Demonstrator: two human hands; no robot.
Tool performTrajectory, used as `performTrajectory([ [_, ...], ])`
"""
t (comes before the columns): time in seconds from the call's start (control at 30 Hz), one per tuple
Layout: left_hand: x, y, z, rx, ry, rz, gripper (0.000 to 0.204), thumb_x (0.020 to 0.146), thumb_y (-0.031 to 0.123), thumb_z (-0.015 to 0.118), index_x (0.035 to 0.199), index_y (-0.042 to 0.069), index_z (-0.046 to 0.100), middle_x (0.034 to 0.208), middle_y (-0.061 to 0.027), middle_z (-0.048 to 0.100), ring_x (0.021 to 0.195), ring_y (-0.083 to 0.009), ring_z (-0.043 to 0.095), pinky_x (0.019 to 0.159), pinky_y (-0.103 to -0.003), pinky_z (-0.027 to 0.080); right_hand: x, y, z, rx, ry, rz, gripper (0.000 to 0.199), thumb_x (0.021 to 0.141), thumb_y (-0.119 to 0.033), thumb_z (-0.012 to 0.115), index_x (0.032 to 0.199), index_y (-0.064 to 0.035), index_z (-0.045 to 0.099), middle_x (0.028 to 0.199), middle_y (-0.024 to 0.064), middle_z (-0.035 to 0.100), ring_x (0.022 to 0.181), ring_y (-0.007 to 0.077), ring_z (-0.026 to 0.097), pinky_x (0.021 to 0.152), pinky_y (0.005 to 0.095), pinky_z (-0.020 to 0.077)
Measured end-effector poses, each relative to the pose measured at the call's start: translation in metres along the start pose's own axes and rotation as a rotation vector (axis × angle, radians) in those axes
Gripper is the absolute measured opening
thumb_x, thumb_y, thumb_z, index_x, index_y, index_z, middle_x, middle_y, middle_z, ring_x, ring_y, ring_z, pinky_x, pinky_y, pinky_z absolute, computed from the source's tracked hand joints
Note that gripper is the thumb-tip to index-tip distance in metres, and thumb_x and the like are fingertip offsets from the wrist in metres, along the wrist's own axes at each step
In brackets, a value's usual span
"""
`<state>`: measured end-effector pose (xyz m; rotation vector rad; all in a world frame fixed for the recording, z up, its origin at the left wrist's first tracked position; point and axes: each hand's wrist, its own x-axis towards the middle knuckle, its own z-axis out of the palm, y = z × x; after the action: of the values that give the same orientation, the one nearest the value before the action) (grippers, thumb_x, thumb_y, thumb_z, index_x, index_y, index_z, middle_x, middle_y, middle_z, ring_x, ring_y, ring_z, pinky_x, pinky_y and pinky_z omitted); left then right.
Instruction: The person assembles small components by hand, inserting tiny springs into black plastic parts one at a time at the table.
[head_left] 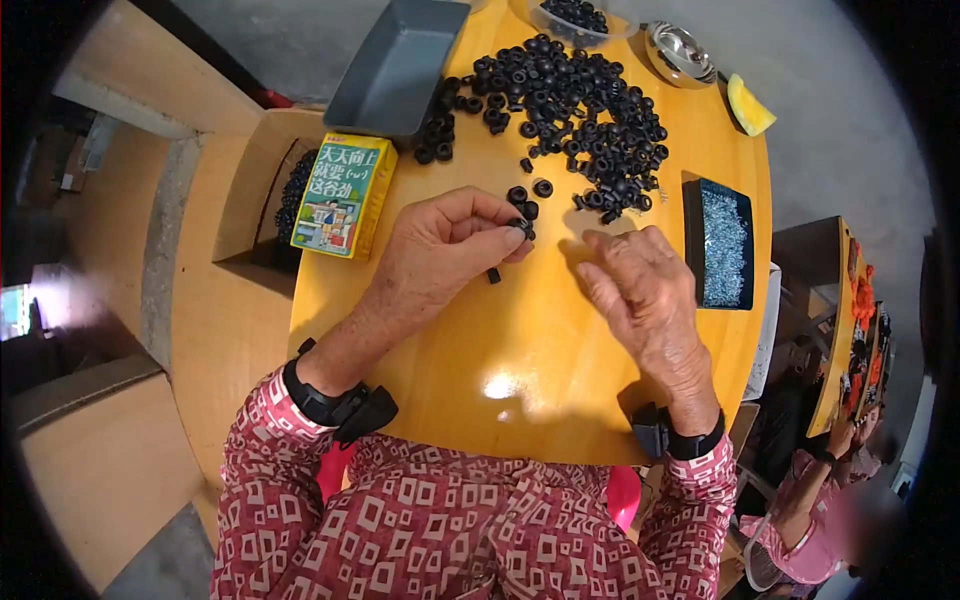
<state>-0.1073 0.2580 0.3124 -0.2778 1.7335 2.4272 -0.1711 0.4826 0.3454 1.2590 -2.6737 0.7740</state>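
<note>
My left hand [447, 252] pinches a small black rubber ring [519, 226] between thumb and fingertips, just above the round wooden table [520, 350]. A tiny black piece [494, 275] lies on the table under that hand. My right hand [645, 290] hovers to the right with fingers spread and nothing visible in it. A few loose black rings [530, 192] lie just beyond my left fingertips. A big heap of black rings [580, 110] covers the far half of the table. A black tray of small silvery screws [722, 245] lies right of my right hand.
A yellow-green carton [343, 196] stands at the table's left edge. An empty grey tray [395, 65], a clear bowl of rings [577, 18], a metal bowl [678, 52] and a yellow fruit slice [748, 106] lie at the far side. Another person works at lower right [815, 500].
</note>
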Motion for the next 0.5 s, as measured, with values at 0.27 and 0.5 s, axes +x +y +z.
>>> performTrajectory([
  [0.27, -0.010, 0.011, 0.000, 0.007, 0.045, 0.154, 0.020, 0.093, 0.000, 0.062, 0.113, -0.003, 0.061, 0.101, -0.0090, 0.071, 0.097, -0.0151, 0.069, 0.088, -0.025, 0.053, 0.008, -0.028, 0.050, -0.019, -0.082, -0.320, 0.019, 0.078, -0.011, 0.064, 0.092, 0.0009, 0.063, 0.089, 0.0109, 0.054, 0.087, 0.0266, 0.054, 0.081, 0.0368, 0.0485],
  [0.5, -0.008, -0.001, 0.003, -0.070, -0.008, 0.142, 0.019, 0.091, 0.001, 0.065, 0.109, -0.003, 0.062, 0.100, -0.0042, 0.068, 0.093, -0.0078, 0.065, 0.081, -0.021, 0.053, -0.003, -0.023, 0.041, -0.051, -0.111, -0.213, 0.013, 0.076, -0.002, 0.061, 0.088, 0.0021, 0.060, 0.089, 0.0128, 0.057, 0.085, 0.0296, 0.057, 0.077, 0.0379, 0.0510],
])
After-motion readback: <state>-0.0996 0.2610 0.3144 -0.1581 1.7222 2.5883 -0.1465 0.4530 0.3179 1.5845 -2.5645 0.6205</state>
